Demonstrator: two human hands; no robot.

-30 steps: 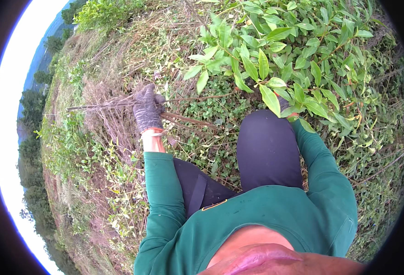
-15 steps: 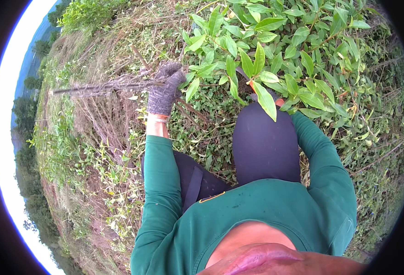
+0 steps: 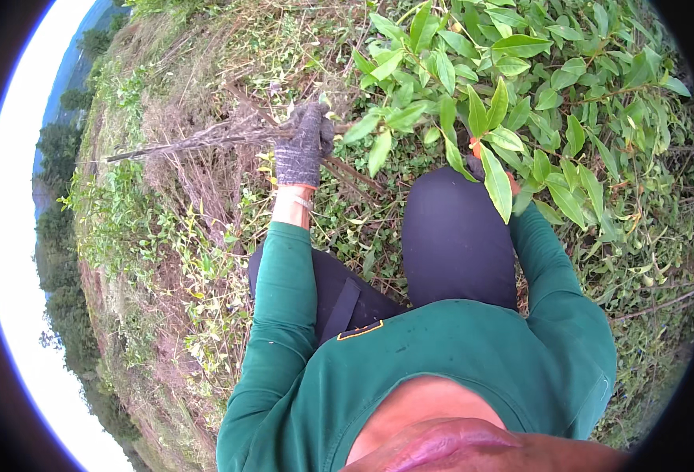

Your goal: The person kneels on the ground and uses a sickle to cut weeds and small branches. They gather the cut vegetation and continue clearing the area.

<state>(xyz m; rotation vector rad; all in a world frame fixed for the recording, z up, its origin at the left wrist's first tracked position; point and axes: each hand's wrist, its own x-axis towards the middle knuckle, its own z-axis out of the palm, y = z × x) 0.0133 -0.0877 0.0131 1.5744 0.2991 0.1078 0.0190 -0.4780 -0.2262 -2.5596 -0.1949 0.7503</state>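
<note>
My left hand (image 3: 306, 141), in a dark grey knit glove with an orange cuff, is closed round a bundle of dry brown stems (image 3: 197, 144). Their wispy ends stick out to the left, and thicker brown stalks (image 3: 347, 175) slant down on its right side. Beyond my right knee, my right hand (image 3: 476, 167) is mostly covered by leaves; only a bit of dark glove shows. An orange piece (image 3: 474, 145) stands up by it, seemingly gripped, but its kind is hidden. Over this hand hangs a leafy green shrub (image 3: 512, 86) with long pointed leaves.
My bent knees (image 3: 458, 244) in dark trousers are close below both hands. Low green weeds and dry, matted grass (image 3: 178, 189) cover the sloping ground. A thin bare twig (image 3: 661, 307) lies at the right. Dark trees (image 3: 62, 228) stand far off at the left.
My left hand has shifted slightly right, still holding the dry stems. The shrub and the orange piece by my right hand also appear further right. A dark curved edge near it no longer shows.
</note>
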